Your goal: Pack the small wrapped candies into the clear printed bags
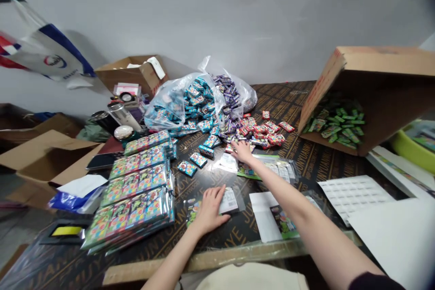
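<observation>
My left hand [210, 210] lies flat with fingers spread on a clear-wrapped card packet [228, 200] near the table's front edge. My right hand [242, 151] reaches far forward, fingers down on the red small packets [263, 132] at the foot of the pile. Whether it grips one is hidden. Blue small packets [197, 159] lie loose just left of it, and a clear bag [190, 102] holds many blue and purple ones. Finished colourful packs [136, 195] lie stacked in rows to the left.
A tipped cardboard box [380, 95] with green packets [340, 127] stands at the right. White sticker sheets [353, 192] and paper lie at the front right. Open cardboard boxes [44, 154] and cans [124, 115] crowd the left. A wall stands behind the dark table [306, 158].
</observation>
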Demonstrator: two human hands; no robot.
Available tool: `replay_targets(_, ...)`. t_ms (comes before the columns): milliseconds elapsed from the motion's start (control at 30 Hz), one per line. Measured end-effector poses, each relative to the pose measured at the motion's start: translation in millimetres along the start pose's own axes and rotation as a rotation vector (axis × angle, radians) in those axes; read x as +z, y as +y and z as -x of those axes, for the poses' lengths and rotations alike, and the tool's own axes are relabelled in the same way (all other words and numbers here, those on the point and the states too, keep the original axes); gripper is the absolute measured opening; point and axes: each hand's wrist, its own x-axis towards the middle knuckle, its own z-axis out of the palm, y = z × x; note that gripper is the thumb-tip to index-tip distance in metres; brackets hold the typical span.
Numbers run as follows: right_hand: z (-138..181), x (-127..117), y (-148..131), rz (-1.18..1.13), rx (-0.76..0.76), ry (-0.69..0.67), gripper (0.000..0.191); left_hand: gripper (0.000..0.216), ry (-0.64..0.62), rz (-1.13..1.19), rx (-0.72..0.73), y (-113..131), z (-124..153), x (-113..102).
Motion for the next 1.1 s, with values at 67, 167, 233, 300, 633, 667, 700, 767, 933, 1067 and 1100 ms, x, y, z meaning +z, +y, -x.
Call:
replay_targets(67,-5,-4,-6,-0.01,-0.044,-0.02,0.046,0.093,0.021,0.074,-0.01,4,2,-1)
replay_targets(167,8,-9,-19,-0.077,-0.16,-0.027,0.054,0.088,0.199,0.315,-0.128,12,-2,-11)
replay_targets(233,28,-8,-24,-0.23,-0.369,-0.077,0.063,0.069,0.384,0.601,-0.31,14,-8,-20)
replay_targets(300,54,-5,-25,-0.309,-0.568,-0.198,0.066,0.055,0.311,0.975,-0.48,12,-14,-28)
replay_targets(633,132,-2,-28,-0.475,-0.422,0.032,0.079,0.051,0.229,1.519,-0.665,24,-21,-6)
replay_targets(667,135,-3,-31,-0.485,-0.408,0.056,0.076,0.051,0.218,1.5,-0.637,27,-19,-6)
replay_targets(700,139,-5,-33,-0.488,-0.41,0.067,0.076,0.05,0.198,1.478,-0.599,30,-17,-7)
replay_targets(767,147,-11,-38,-0.492,-0.418,0.022,0.074,0.051,0.164,1.428,-0.552,33,-13,-9)
replay_targets(933,153,-26,-36,-0.541,-0.334,-0.033,0.08,0.054,0.04,1.313,-0.435,27,-25,-11)
replay_targets(1067,152,-28,-13,-0.409,-0.226,0.064,0.083,0.073,0.052,0.589,-0.155,17,-31,-11)
replay_targets(1100,153,-26,-7,-0.365,-0.209,0.065,0.085,0.085,0.054,0.35,-0.1,14,-30,-10)
